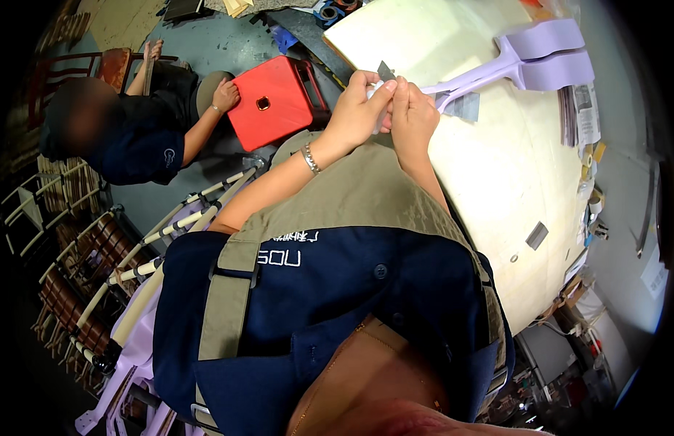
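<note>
My left hand (356,107) is closed around a small whitish piece (379,116), mostly hidden by the fingers. A small dark grey sheet (386,70) sticks up between the two thumbs. Pressed close to it, my right hand (414,120) has its fingers pinched together; what they hold is covered. A lilac glossy piece (548,58), with a broad split end and two narrow arms, lies on the cream worktable (504,174). Its arms reach behind my right hand, where their ends are hidden. A grey sheet (466,107) lies flat under the arms.
Another grey sheet (537,235) rests on the table, near a small ring (514,259). A red stool (270,102) stands to the left, with a seated person's hand (226,95) on it. Racks of cream tubes (162,234) hold lilac and brown parts at lower left.
</note>
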Demonstrator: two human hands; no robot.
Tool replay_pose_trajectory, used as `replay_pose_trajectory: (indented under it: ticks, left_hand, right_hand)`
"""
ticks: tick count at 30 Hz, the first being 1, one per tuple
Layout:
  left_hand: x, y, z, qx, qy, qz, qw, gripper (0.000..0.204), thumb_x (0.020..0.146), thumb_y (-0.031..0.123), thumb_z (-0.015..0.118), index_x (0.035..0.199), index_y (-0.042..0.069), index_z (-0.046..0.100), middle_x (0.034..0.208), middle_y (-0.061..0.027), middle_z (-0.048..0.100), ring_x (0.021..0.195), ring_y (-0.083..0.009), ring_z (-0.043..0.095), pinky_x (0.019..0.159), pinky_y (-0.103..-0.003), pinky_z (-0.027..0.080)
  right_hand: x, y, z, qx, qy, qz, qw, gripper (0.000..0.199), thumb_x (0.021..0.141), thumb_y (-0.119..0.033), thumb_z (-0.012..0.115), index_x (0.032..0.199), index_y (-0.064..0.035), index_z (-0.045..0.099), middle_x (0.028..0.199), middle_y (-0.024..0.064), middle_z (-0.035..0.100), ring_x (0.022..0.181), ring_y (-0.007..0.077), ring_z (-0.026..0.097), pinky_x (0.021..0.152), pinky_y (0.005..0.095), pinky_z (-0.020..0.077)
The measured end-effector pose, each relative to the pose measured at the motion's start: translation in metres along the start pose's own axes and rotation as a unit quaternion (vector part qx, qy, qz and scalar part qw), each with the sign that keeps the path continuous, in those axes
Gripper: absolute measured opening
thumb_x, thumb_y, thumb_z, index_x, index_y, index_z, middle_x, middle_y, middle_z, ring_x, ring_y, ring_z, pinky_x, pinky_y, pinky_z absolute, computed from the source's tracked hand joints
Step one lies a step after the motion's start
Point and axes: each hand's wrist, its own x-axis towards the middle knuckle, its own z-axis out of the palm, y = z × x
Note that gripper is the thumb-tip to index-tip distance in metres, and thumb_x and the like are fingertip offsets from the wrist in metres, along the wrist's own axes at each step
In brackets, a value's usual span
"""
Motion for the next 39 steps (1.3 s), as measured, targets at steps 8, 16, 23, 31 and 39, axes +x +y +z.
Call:
replay_pose_trajectory:
  ticks: [8, 16, 23, 31, 39]
  left_hand:
    - [-0.002, 0.01, 0.002, -0.002, -0.012, -0.041, 0.999, 0.038, 0.088, 0.025, 0.048, 0.105, -0.006, 0.034, 0.073, -0.008, 0.052, 0.056, -0.0107, 0.052, 0.048, -0.023, 0.043]
    - [-0.01, 0.02, -0.005, 0.051, -0.075, -0.006, 0.996, 0.036, 0.089, 0.021, 0.046, 0.109, -0.005, 0.031, 0.082, -0.0066, 0.05, 0.064, -0.0106, 0.052, 0.054, -0.023, 0.045]
    - [-0.014, 0.028, -0.011, -0.026, -0.094, -0.035, 0.995, 0.028, 0.088, 0.013, 0.042, 0.11, -0.001, 0.032, 0.087, -0.0091, 0.049, 0.069, -0.0126, 0.053, 0.06, -0.026, 0.046]
    - [-0.02, 0.032, -0.011, -0.023, -0.101, 0.01, 0.995, 0.024, 0.089, 0.014, 0.041, 0.107, 0.001, 0.033, 0.088, -0.0097, 0.05, 0.069, -0.0141, 0.053, 0.058, -0.026, 0.045]
    - [-0.021, 0.04, -0.009, -0.072, -0.106, -0.004, 0.992, 0.022, 0.091, 0.018, 0.04, 0.104, 0.001, 0.035, 0.081, -0.01, 0.052, 0.06, -0.0141, 0.052, 0.052, -0.026, 0.045]
  right_hand:
    - [0.0, 0.002, -0.001, -0.049, 0.02, -0.05, 0.997, 0.033, 0.088, -0.027, 0.045, 0.064, -0.0071, 0.058, 0.046, -0.0003, 0.053, 0.041, 0.0149, 0.047, 0.061, 0.0277, 0.0372]
    - [0.01, 0.004, -0.021, 0.074, -0.148, 0.066, 0.984, 0.035, 0.085, -0.038, 0.048, 0.084, -0.0037, 0.055, 0.063, 0.0097, 0.057, 0.06, 0.0237, 0.056, 0.057, 0.0318, 0.0416]
    - [0.02, 0.002, -0.035, -0.111, -0.104, -0.21, 0.966, 0.032, 0.079, -0.036, 0.056, 0.091, -0.0068, 0.054, 0.071, 0.0085, 0.058, 0.063, 0.0258, 0.055, 0.056, 0.0351, 0.0374]
    - [0.015, 0.005, -0.025, -0.142, -0.038, -0.235, 0.961, 0.026, 0.08, -0.033, 0.055, 0.081, -0.0075, 0.053, 0.064, 0.0055, 0.054, 0.054, 0.0239, 0.05, 0.052, 0.0341, 0.0353]
    - [0.018, 0.014, -0.012, -0.202, 0.053, -0.291, 0.934, 0.031, 0.081, -0.036, 0.052, 0.067, -0.0105, 0.044, 0.051, 0.0036, 0.045, 0.041, 0.0215, 0.043, 0.041, 0.0305, 0.0323]
